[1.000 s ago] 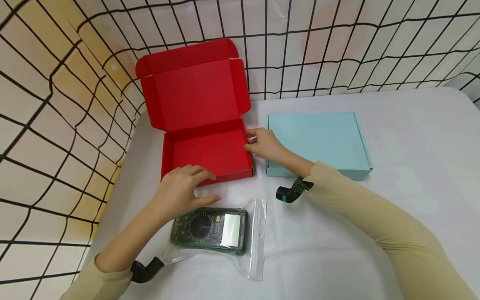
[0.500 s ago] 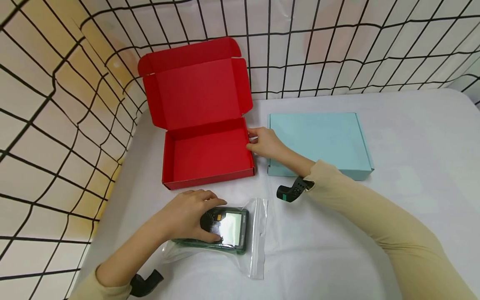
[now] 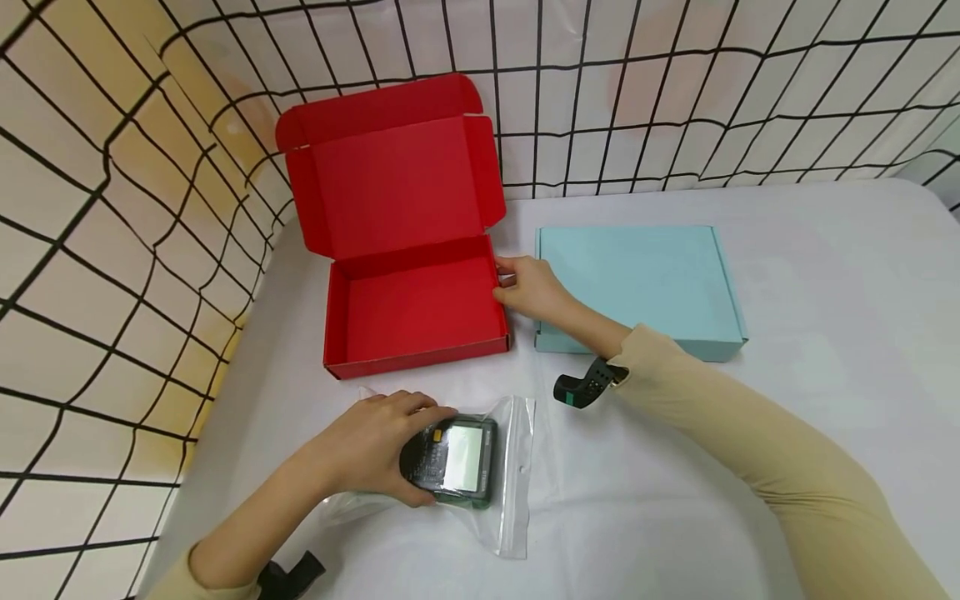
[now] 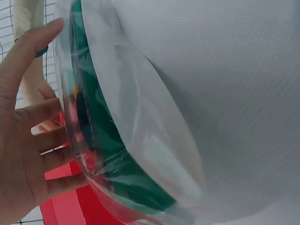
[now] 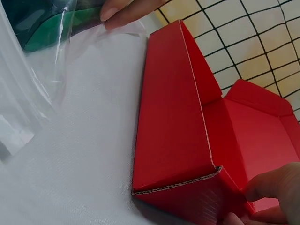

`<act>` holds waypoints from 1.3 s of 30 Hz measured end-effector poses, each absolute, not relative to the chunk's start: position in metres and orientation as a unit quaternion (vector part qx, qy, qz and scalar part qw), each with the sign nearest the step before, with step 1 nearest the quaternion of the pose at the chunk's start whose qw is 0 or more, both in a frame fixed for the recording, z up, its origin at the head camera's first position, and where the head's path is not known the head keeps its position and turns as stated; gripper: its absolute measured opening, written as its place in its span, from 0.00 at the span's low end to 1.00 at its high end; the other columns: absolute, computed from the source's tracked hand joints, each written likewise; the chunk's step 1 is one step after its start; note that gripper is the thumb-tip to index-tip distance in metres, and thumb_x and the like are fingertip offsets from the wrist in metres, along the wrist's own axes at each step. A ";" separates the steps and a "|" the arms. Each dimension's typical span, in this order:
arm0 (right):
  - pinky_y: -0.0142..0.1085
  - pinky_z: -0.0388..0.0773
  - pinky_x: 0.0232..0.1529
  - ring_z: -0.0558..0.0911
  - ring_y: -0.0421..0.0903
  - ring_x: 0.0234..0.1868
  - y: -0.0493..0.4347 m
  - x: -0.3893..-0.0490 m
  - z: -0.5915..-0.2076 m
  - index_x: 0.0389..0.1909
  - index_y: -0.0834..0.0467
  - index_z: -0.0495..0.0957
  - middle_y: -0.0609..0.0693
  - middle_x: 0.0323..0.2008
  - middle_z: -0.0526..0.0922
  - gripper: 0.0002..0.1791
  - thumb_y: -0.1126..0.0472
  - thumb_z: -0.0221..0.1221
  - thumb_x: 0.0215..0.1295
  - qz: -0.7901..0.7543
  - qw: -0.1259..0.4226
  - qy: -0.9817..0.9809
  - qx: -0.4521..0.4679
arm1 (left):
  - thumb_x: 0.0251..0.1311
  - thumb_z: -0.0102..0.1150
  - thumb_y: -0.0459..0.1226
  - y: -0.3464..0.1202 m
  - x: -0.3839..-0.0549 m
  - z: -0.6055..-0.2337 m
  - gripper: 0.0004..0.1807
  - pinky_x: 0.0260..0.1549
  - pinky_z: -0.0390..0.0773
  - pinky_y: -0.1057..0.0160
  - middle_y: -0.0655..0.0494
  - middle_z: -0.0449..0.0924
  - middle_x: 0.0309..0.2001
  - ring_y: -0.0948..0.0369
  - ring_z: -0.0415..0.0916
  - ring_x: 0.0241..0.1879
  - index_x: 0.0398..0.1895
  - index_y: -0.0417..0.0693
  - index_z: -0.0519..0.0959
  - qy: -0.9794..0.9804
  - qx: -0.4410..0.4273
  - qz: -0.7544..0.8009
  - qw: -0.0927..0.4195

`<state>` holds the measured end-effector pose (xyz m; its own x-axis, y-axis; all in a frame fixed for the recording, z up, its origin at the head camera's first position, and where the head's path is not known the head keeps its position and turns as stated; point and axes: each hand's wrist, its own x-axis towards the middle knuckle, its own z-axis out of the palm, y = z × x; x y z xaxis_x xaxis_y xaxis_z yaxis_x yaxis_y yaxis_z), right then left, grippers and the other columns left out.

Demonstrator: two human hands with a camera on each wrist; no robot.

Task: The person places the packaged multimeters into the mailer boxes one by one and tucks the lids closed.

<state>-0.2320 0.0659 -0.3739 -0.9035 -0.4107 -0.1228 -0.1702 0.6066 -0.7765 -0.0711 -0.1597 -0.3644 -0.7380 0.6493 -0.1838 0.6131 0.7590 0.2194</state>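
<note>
A multimeter (image 3: 459, 457) with a dark face, pale screen and green casing lies in a clear zip bag (image 3: 513, 492) on the table. My left hand (image 3: 375, 450) spans it from above, thumb at its near edge and fingers at its far edge, covering the dial. The left wrist view shows the green side (image 4: 110, 140) through the plastic. Behind stands an open red cardboard box (image 3: 420, 300), lid raised, nothing inside. Its right wall is pinched by my right hand (image 3: 534, 290), thumb and fingers at the wall's top edge in the right wrist view.
A closed light blue box (image 3: 637, 279) lies right of the red one, under my right forearm. Black wire mesh (image 3: 585, 125) rises behind and along the left of the white-covered table (image 3: 660, 508).
My left hand has left the red box's front edge, come down toward me and closed across the bagged multimeter. My right hand stays at the box wall.
</note>
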 end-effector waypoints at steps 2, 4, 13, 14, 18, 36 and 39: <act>0.41 0.77 0.47 0.78 0.53 0.51 0.065 -0.232 -0.373 0.64 0.68 0.58 0.62 0.57 0.72 0.30 0.66 0.53 0.59 -0.409 0.150 0.885 -0.165 | 0.25 0.71 0.61 -0.160 -0.070 -0.365 0.49 0.45 0.76 0.54 0.60 0.74 0.50 0.63 0.70 0.49 0.60 0.62 0.68 0.930 0.335 0.073 0.135; 0.41 0.77 0.47 0.78 0.53 0.51 0.065 -0.232 -0.371 0.64 0.68 0.58 0.62 0.57 0.72 0.31 0.66 0.53 0.60 -0.408 0.156 0.885 -0.163 | 0.24 0.72 0.60 -0.160 -0.068 -0.365 0.51 0.46 0.75 0.53 0.60 0.73 0.52 0.62 0.69 0.50 0.61 0.62 0.66 0.931 0.327 0.072 0.147; 0.41 0.77 0.47 0.77 0.53 0.52 0.064 -0.231 -0.369 0.65 0.67 0.55 0.62 0.58 0.71 0.31 0.67 0.51 0.60 -0.401 0.170 0.886 -0.158 | 0.24 0.74 0.55 -0.161 -0.067 -0.368 0.53 0.50 0.71 0.48 0.57 0.73 0.54 0.56 0.70 0.53 0.64 0.62 0.63 0.933 0.311 0.074 0.167; 0.41 0.77 0.46 0.77 0.53 0.52 0.064 -0.231 -0.369 0.65 0.67 0.55 0.62 0.58 0.71 0.32 0.67 0.51 0.60 -0.402 0.171 0.886 -0.157 | 0.24 0.74 0.55 -0.162 -0.067 -0.369 0.53 0.50 0.71 0.48 0.57 0.73 0.53 0.57 0.70 0.53 0.64 0.62 0.63 0.933 0.313 0.074 0.164; 0.41 0.77 0.47 0.77 0.54 0.52 0.063 -0.231 -0.369 0.65 0.68 0.56 0.62 0.58 0.71 0.31 0.67 0.51 0.60 -0.403 0.169 0.885 -0.162 | 0.24 0.74 0.55 -0.162 -0.069 -0.370 0.52 0.48 0.74 0.52 0.57 0.75 0.50 0.58 0.72 0.49 0.63 0.61 0.64 0.933 0.322 0.072 0.146; 0.41 0.78 0.46 0.77 0.53 0.53 0.063 -0.233 -0.370 0.67 0.66 0.52 0.61 0.60 0.69 0.33 0.66 0.52 0.61 -0.390 0.185 0.887 -0.162 | 0.24 0.74 0.54 -0.160 -0.068 -0.370 0.56 0.44 0.76 0.54 0.56 0.75 0.50 0.57 0.73 0.49 0.65 0.56 0.60 0.934 0.325 0.052 0.140; 0.41 0.77 0.46 0.76 0.53 0.53 0.063 -0.233 -0.369 0.67 0.66 0.52 0.61 0.60 0.69 0.33 0.66 0.52 0.62 -0.387 0.187 0.888 -0.162 | 0.25 0.73 0.56 -0.164 -0.069 -0.370 0.53 0.40 0.77 0.57 0.57 0.76 0.48 0.59 0.75 0.46 0.63 0.54 0.63 0.933 0.339 0.040 0.113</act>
<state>-0.2331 0.0632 -0.3695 -0.8773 -0.4330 -0.2070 -0.1428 0.6473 -0.7487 -0.0686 -0.1635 -0.3697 -0.7447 0.6416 -0.1837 0.6237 0.7670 0.1507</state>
